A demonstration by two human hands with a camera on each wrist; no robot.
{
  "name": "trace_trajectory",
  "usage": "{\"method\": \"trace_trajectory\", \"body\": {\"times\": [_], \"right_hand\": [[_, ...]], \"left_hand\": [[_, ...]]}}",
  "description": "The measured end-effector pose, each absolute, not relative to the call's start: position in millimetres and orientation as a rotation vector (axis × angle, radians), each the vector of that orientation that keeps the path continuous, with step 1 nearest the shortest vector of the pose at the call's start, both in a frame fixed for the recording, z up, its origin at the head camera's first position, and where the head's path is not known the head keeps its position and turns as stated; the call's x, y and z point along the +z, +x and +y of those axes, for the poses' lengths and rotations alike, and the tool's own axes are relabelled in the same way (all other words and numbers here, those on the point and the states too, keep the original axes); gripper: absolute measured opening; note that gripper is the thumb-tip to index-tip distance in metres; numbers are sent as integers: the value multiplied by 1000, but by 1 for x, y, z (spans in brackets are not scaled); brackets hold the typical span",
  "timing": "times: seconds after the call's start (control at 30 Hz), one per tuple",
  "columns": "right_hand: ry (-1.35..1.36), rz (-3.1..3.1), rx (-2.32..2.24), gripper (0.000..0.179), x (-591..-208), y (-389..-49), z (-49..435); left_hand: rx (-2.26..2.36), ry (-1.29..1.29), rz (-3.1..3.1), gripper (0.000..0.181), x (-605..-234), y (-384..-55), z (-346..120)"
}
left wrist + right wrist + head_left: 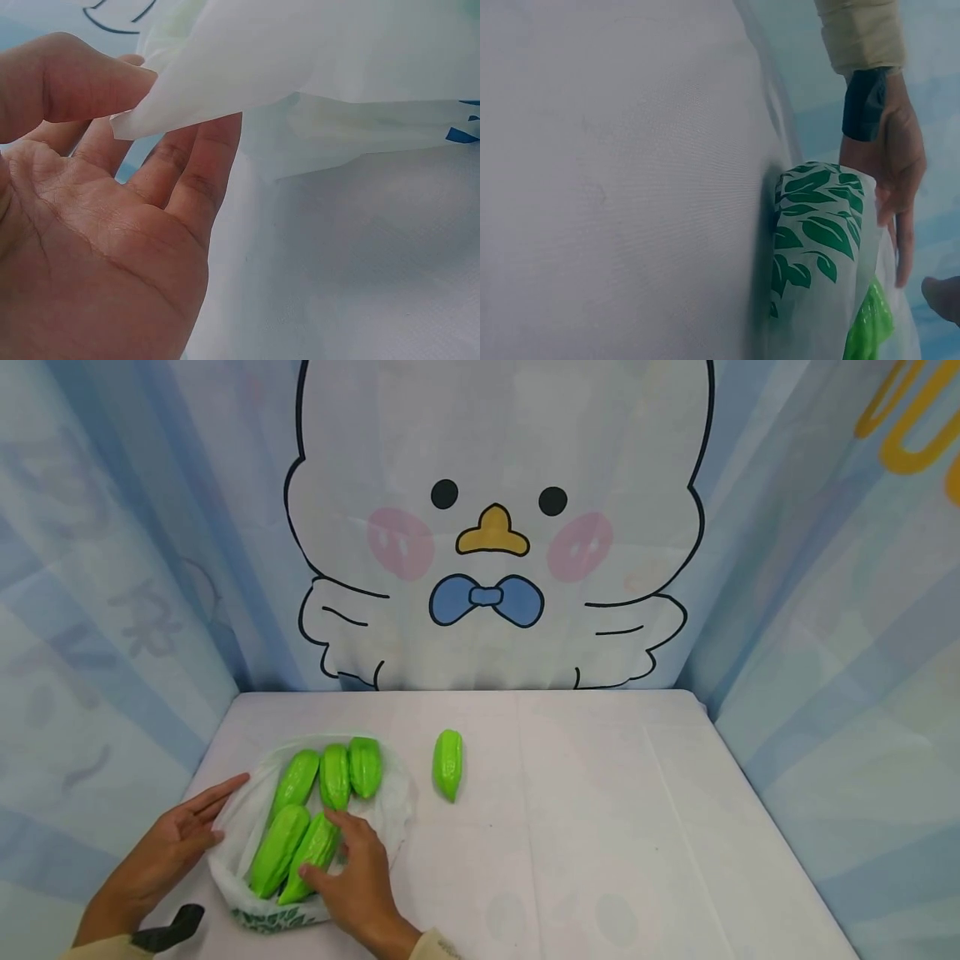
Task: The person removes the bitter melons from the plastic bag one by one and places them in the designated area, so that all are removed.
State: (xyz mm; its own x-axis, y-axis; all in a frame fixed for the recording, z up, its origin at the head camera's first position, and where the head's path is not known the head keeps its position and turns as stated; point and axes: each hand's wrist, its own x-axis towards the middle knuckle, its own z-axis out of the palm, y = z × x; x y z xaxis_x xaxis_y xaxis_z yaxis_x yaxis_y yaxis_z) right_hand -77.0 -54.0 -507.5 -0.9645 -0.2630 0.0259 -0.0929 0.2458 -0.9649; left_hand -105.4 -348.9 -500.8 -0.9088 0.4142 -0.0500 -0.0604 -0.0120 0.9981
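Observation:
Several bright green bitter gourds [278,850], with bumpy glossy skins, lie in an open white plastic bag [392,814] at the left of the table. Green leaves are printed on the bag's near side, shown closely in the right wrist view. At the bag's left edge my left hand [174,843] pinches the thin plastic, thumb on one side and fingers behind. My right hand [365,881] is over the nearest right gourd [315,852], thumb and fingers spread around it. In the right wrist view the thumb [943,298] stands apart from the green skin.
One more bitter gourd [447,766] lies on the white-covered table [600,827], right of the bag. Behind the table hangs a curtain [487,652] with a cartoon bird, and pale blue curtains flank both sides. A dark strap [171,929] is round the left wrist.

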Motion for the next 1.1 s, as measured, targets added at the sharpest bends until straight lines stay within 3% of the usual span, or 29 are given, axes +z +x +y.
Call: {"method": "trace_trajectory", "body": {"times": [0.6, 1.1], "right_hand": [[-271, 2505, -1572, 65, -513, -84, -59], [-309, 2521, -1668, 66, -503, -83, -47]], "left_hand": [[1957, 320, 1988, 70, -500, -103, -348], [1916, 257, 2042, 70, -500, -103, -348]]}}
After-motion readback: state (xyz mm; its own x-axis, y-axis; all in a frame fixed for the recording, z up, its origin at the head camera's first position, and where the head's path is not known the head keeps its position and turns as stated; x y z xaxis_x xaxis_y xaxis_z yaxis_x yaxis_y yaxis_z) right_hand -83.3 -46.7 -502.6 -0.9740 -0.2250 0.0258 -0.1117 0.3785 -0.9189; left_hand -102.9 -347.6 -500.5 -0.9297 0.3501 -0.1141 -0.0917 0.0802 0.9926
